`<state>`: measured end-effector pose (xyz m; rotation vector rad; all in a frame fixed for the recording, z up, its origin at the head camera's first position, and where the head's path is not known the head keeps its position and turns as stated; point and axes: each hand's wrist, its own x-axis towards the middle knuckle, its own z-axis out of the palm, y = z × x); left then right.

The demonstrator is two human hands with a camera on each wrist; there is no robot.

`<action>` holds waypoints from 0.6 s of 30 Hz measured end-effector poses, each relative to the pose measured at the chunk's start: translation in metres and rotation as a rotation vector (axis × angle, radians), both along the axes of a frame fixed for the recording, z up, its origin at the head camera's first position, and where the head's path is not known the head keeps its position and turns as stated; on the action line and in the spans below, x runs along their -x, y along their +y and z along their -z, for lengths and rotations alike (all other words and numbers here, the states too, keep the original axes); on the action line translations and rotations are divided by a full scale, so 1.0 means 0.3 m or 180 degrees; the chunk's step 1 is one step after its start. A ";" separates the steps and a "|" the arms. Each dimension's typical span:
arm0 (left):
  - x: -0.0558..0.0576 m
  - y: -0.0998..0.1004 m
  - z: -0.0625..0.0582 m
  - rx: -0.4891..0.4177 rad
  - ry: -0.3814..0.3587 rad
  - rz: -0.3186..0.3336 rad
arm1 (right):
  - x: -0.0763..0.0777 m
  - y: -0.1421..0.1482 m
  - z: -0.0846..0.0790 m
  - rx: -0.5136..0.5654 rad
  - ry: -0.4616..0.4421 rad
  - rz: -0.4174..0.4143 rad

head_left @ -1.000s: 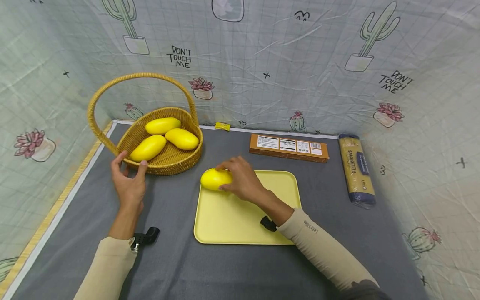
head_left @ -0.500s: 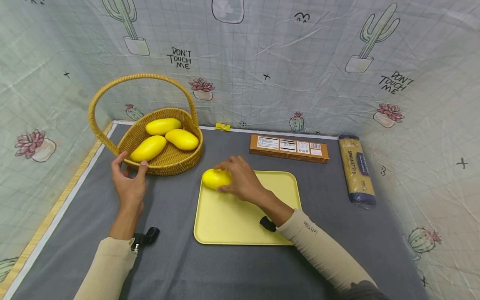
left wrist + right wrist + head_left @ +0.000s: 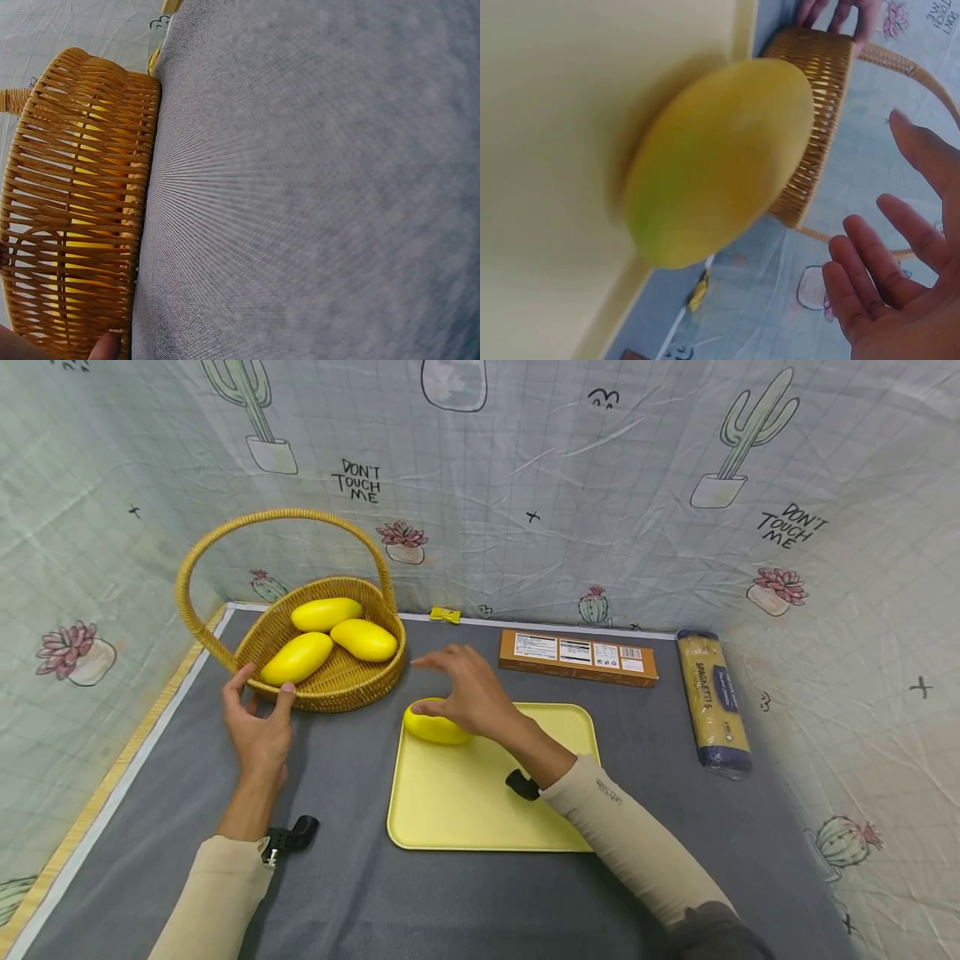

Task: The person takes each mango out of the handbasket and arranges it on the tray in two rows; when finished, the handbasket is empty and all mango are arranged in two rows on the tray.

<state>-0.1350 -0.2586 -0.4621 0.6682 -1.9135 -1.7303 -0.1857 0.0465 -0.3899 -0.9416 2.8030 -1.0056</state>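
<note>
A yellow mango lies at the back-left corner of a pale yellow tray; the right wrist view shows a green tinge at one end. My right hand is above it, fingers spread toward the basket; in the head view its thumb overlaps the mango's top. In the right wrist view the hand is apart from the fruit. My left hand holds the front-left side of a wicker basket, thumb on the outer wall, fingers by the handle's foot. Inside the basket are three mangoes.
Behind the tray lies a brown box with printed labels. A spaghetti pack is at the right. A small yellow wrapped piece sits by the back edge, against the patterned curtain. The basket's tall handle arches upward.
My right hand has let go of the mango on the tray and risen slightly, its fingers opening out. The left hand and the basket have stayed in place.
</note>
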 end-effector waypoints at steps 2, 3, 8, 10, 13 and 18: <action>0.000 0.000 0.000 0.0010 -0.0001 -0.0003 | 0.008 -0.013 -0.013 0.0007 0.0013 0.0021; -0.001 -0.001 0.001 0.0016 -0.0003 -0.0004 | 0.012 -0.020 -0.020 -0.0003 0.0018 0.0029; -0.001 -0.002 0.003 0.0049 -0.0011 -0.0004 | 0.035 -0.060 -0.048 0.0035 -0.0015 -0.0008; -0.001 -0.002 0.003 0.0043 -0.0016 -0.0004 | 0.046 -0.078 -0.058 0.0080 -0.0037 -0.0038; -0.001 -0.003 0.004 0.0024 -0.0003 -0.0005 | 0.064 -0.106 -0.071 0.0086 -0.0030 -0.0069; -0.001 -0.001 0.005 0.0043 0.0036 0.0009 | 0.089 -0.151 -0.092 0.0040 0.0042 -0.0123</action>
